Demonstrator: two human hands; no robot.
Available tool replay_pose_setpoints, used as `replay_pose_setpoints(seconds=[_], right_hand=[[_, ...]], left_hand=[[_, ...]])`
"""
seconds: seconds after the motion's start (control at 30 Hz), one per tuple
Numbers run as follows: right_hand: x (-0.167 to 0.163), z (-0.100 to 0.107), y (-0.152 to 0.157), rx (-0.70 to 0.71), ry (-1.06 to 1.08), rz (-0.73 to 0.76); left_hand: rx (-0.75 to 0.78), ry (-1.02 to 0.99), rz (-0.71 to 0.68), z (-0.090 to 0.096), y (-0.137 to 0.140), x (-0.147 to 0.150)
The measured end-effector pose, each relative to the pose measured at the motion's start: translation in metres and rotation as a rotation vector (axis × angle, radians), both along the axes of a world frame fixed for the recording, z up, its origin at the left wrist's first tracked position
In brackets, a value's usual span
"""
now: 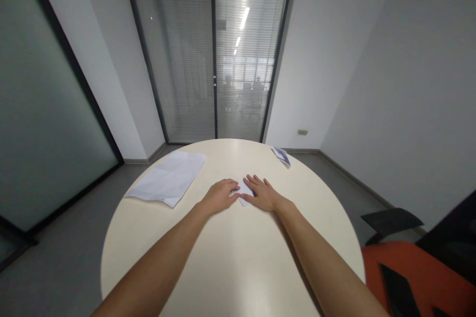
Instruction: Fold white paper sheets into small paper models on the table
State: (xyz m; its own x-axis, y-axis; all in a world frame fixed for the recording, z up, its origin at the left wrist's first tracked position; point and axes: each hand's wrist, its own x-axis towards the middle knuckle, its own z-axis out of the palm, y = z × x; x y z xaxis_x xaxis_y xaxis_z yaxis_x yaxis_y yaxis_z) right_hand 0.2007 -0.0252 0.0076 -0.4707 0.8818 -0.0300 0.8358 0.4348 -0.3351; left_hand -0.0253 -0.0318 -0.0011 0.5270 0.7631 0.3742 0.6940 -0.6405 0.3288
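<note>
A small folded piece of white paper (244, 189) lies on the round cream table (238, 267), partly covered by my two hands. My left hand (221, 195) holds the paper's left side down, its fingers bent and close together and the thumb at the near edge. On the right side of the same paper rests my right hand (262, 193), palm down. Its fingers are spread and stretched out flat, with the thumb pointing left across the near part of the paper. How many layers the paper has cannot be made out.
A large creased white sheet (169, 178) lies at the table's left, near its edge. A folded paper with a dark printed side (281, 155) sits at the far right edge. To the right stands an orange chair (420, 272) with black armrests. Behind are glass doors (215, 54) with blinds.
</note>
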Motion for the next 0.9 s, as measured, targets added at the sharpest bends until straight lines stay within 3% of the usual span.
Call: replay_pose_setpoints(seconds=[0.53,0.7,0.8,0.9], right_hand=[[0.013,-0.009,0.012,0.285,0.014,-0.127],[0.008,-0.006,0.014,0.385,0.077,0.029],[0.003,-0.010,0.014,0.357,0.127,0.174],[0.003,-0.016,0.015,0.295,0.117,0.170]], left_hand=[[0.015,0.035,-0.017,0.002,0.000,-0.001],[0.028,0.072,0.037,0.007,-0.003,0.000],[0.049,0.108,0.061,0.010,-0.005,0.001],[0.064,0.123,0.057,0.011,-0.005,0.001]])
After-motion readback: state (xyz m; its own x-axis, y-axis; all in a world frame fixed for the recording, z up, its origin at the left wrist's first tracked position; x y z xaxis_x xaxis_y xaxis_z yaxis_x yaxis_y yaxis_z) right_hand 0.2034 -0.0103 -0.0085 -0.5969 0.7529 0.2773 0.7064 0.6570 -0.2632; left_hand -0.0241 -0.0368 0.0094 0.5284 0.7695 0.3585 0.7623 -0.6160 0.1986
